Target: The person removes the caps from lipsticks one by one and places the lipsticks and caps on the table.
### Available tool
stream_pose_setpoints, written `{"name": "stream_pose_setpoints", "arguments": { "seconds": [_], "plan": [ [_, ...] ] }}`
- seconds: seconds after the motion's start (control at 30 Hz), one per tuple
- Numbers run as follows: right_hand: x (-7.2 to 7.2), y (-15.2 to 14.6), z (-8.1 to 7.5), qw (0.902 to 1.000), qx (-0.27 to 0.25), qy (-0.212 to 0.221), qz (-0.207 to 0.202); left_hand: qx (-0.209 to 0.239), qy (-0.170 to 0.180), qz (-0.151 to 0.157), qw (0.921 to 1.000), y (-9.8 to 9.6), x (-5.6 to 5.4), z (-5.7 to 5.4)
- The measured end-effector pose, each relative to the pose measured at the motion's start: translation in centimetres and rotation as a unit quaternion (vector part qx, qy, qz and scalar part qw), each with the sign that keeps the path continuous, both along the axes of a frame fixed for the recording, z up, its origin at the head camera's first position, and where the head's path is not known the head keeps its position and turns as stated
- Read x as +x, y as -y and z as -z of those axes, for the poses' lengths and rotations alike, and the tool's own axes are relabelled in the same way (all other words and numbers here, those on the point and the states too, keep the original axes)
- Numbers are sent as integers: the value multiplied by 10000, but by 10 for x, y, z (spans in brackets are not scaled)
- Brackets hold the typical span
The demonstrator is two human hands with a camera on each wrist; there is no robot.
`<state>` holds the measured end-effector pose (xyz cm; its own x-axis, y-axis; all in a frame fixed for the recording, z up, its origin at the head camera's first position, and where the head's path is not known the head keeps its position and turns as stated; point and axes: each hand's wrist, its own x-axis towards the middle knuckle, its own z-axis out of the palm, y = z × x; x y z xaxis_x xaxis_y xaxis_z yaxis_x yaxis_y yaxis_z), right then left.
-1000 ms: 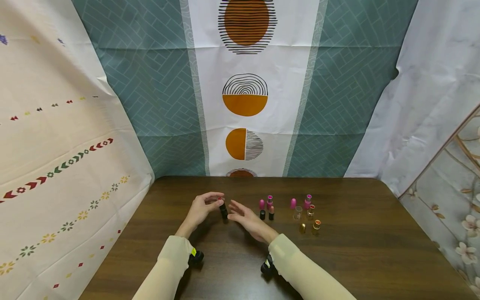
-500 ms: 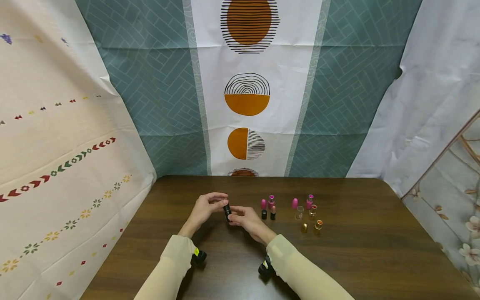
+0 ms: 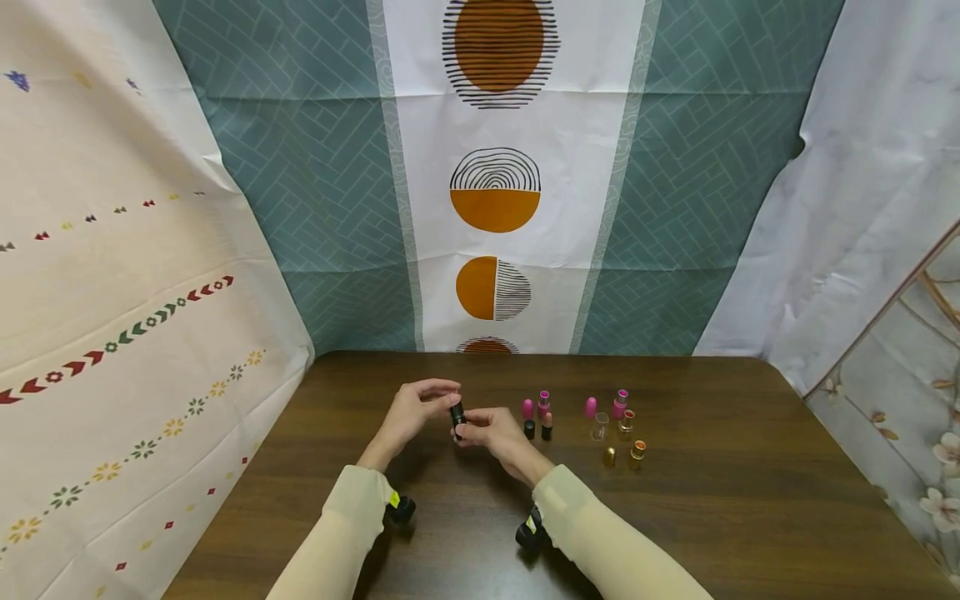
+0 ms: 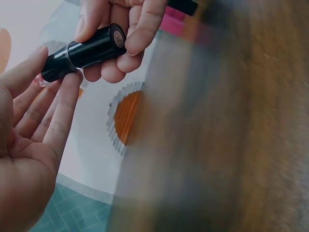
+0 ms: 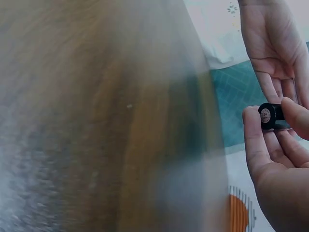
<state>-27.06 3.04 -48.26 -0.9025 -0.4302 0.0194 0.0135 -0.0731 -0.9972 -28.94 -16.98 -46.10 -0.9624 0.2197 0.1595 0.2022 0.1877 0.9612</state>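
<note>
Both hands hold a black lipstick tube [image 3: 457,414] over the table's left-middle part, tilted in the head view. My left hand [image 3: 408,419] pinches its upper end between thumb and fingers. There, a reddish clear tip [image 4: 41,81] peeks out in the left wrist view. Around the lower end, the thumb and fingers of my right hand [image 3: 497,437] are closed. A thin silver band [image 4: 71,57] circles the tube between the two hands. In the right wrist view, a round label [image 5: 265,116] shows on the tube's bottom.
Right of the hands stand a pink cap [image 3: 528,409], pink lipstick [image 3: 543,406], black cap [image 3: 529,430] and peach lipstick [image 3: 547,427]. Farther right are another pink cap [image 3: 591,407] and lipstick [image 3: 620,404], a clear cap [image 3: 600,427], red lipstick [image 3: 626,422], gold cap [image 3: 609,457] and gold-cased lipstick [image 3: 637,455].
One second ago only my left hand held the tube, my right hand spread beside it. My right hand has since moved left and gripped the lower end. The tube has shifted slightly right.
</note>
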Motion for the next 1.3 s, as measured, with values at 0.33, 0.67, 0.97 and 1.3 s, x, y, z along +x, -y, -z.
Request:
{"name": "stream_pose_setpoints", "arguments": {
  "seconds": [0.33, 0.67, 0.97, 1.3],
  "plan": [
    [2, -11, -20, 10000, -43, -63, -47, 208, -120, 171, 9996, -7, 0, -17],
    [10, -31, -13, 9997, 47, -162, -157, 512, 181, 447, 9975, -19, 3, -11],
    [16, -57, -3, 9987, 274, -275, -321, 1297, 334, 316, 9905, -19, 2, -17],
    [21, -96, -19, 9926, 1041, -576, 243, 954, 209, 377, 9945, -36, 7, -15]
  ]
}}
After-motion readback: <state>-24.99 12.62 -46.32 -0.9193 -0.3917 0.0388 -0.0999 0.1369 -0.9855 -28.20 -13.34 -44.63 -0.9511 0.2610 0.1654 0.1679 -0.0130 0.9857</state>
